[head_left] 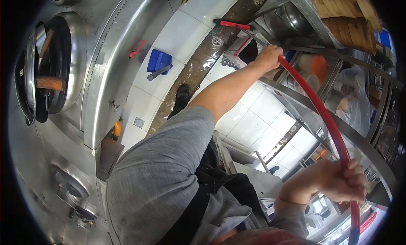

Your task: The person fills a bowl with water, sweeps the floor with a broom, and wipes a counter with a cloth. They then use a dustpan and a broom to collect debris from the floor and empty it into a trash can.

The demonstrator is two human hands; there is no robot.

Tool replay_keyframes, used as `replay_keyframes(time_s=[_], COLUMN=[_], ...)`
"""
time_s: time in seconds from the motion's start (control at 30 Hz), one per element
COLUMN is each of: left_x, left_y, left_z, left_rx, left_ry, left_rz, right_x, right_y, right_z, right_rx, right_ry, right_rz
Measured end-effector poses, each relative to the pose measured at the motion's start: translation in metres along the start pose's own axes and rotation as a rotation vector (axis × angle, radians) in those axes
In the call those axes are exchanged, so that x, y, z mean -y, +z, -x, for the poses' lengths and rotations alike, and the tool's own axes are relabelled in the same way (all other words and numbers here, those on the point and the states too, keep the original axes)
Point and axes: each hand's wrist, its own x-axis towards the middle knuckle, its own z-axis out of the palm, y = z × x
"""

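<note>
A long-handled floor brush runs across the right side, with a thick red handle and a narrow red head edged with dark bristles. Its head rests on the wet, dirty floor strip near the top. My left hand, arm stretched out, is closed round the upper part of the handle. Lower on the right, my right hand wraps its fingers round the handle nearer my body; it is slightly blurred. The handle's end passes out of the frame at the bottom.
Steel counters with woks line the left. A blue dustpan-like item lies on white tiles. On the right, a metal shelf rack holds tubs, bags and a pot. Wooden boards sit top right.
</note>
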Motion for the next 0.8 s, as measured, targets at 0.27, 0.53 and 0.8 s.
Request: replay_keyframes(time_s=[0.27, 0.53, 0.8], left_x=[0.059, 0.034, 0.010], left_y=[0.000, -0.024, -0.034], left_z=[0.011, 0.034, 0.066], left_rx=[0.204, 0.773, 0.842], left_ry=[0.052, -0.014, -0.008], left_rz=[-0.137, -0.044, -0.016], right_x=[-0.023, -0.017, 0.000], right_y=[-0.014, -0.061, -0.058], right_z=[0.034, 0.035, 0.022], right_rx=[-0.039, -0.108, -0.207], right_ry=[0.152, 0.263, 0.234], right_rz=[0.168, 0.119, 0.085])
